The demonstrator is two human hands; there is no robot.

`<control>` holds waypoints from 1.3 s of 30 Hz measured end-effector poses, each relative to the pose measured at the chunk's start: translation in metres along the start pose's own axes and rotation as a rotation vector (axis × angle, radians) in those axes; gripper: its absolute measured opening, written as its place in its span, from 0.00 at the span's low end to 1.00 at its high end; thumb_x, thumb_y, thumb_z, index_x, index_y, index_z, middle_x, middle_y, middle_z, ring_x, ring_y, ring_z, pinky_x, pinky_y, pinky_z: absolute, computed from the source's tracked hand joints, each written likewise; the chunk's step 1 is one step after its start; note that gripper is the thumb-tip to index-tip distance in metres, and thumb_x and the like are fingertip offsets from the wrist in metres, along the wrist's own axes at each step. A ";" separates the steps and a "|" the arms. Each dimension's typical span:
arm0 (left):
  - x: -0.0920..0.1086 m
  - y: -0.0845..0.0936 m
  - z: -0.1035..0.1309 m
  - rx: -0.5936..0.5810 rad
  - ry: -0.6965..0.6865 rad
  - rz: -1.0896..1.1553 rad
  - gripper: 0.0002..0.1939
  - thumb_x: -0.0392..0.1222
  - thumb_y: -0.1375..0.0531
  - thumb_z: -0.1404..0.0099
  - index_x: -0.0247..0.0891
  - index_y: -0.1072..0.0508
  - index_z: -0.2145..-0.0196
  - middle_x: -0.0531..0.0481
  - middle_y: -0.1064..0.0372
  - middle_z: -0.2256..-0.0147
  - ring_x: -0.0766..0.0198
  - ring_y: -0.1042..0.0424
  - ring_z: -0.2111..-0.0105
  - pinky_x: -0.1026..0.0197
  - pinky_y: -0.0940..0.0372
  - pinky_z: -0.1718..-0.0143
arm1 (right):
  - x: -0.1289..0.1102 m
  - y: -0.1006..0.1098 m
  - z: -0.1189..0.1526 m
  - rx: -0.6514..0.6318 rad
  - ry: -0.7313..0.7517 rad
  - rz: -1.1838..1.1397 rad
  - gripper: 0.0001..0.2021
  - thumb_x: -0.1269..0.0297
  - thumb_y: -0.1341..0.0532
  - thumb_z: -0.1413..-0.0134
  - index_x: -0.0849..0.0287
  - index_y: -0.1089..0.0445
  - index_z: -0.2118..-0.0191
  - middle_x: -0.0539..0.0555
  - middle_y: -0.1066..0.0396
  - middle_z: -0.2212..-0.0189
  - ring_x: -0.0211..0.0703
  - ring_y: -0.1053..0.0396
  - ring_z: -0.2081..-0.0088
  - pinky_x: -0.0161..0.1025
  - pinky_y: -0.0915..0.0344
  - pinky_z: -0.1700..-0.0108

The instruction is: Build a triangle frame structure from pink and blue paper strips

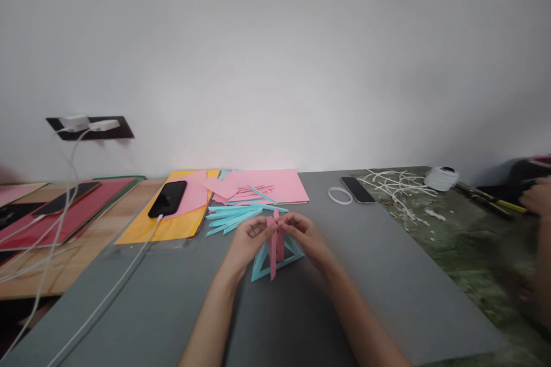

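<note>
My left hand (256, 233) and my right hand (301, 229) meet near the middle of the grey board. Their fingertips pinch folded pink paper strips (273, 252) from either side, near the top. The strips hang downward and part from each other below my fingers. Under and behind them lies a triangle of turquoise paper strips (258, 266); whether the pink strips are joined to it I cannot tell. Beyond my left hand lie several loose turquoise paper strips (235, 217).
Pink sheets (288, 183) and a yellow envelope (129, 230) lie by the wall. A charging phone (167, 199) trails a white cable (124, 287). Rightward are a white ring (340, 195), another phone (358, 190), cut white cords (396, 183), pliers (484, 198) and another person's hand (538, 198).
</note>
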State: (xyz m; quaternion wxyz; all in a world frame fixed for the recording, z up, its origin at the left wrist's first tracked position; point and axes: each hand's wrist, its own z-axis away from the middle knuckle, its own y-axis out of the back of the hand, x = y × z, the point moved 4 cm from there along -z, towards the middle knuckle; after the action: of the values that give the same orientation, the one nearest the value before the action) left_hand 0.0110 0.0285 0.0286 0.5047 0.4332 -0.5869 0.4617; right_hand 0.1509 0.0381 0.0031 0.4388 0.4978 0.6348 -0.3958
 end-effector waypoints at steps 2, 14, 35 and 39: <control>-0.001 0.003 -0.001 0.002 0.007 -0.018 0.14 0.47 0.35 0.52 0.34 0.25 0.71 0.50 0.29 0.78 0.66 0.32 0.76 0.67 0.39 0.77 | 0.001 0.000 0.000 0.023 0.007 -0.006 0.11 0.55 0.39 0.53 0.58 0.32 0.70 0.51 0.32 0.72 0.40 0.35 0.67 0.38 0.37 0.62; -0.018 0.028 -0.016 0.170 -0.104 0.021 0.13 0.46 0.35 0.51 0.34 0.25 0.71 0.49 0.27 0.73 0.67 0.31 0.74 0.66 0.36 0.70 | 0.010 -0.016 -0.033 0.191 0.134 0.143 0.11 0.54 0.42 0.51 0.57 0.33 0.69 0.51 0.31 0.71 0.41 0.34 0.65 0.40 0.37 0.58; -0.021 0.023 -0.015 0.112 -0.015 0.004 0.14 0.50 0.37 0.49 0.34 0.27 0.74 0.52 0.31 0.78 0.68 0.34 0.78 0.68 0.39 0.75 | -0.005 -0.019 -0.018 0.176 0.219 0.529 0.09 0.58 0.44 0.48 0.56 0.33 0.72 0.50 0.29 0.69 0.42 0.34 0.61 0.44 0.47 0.51; -0.022 0.022 -0.016 0.099 -0.012 -0.005 0.15 0.51 0.37 0.50 0.34 0.27 0.74 0.52 0.32 0.78 0.69 0.35 0.78 0.67 0.38 0.75 | -0.003 -0.018 -0.019 0.153 0.213 0.547 0.09 0.57 0.44 0.49 0.55 0.33 0.72 0.50 0.29 0.69 0.43 0.34 0.60 0.43 0.48 0.51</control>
State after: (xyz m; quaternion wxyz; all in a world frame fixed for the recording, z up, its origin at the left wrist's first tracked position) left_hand -0.0053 0.0496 0.0050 0.4800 0.4619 -0.5653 0.4865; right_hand 0.1302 0.0513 0.0130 0.4214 0.7206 0.4879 -0.2551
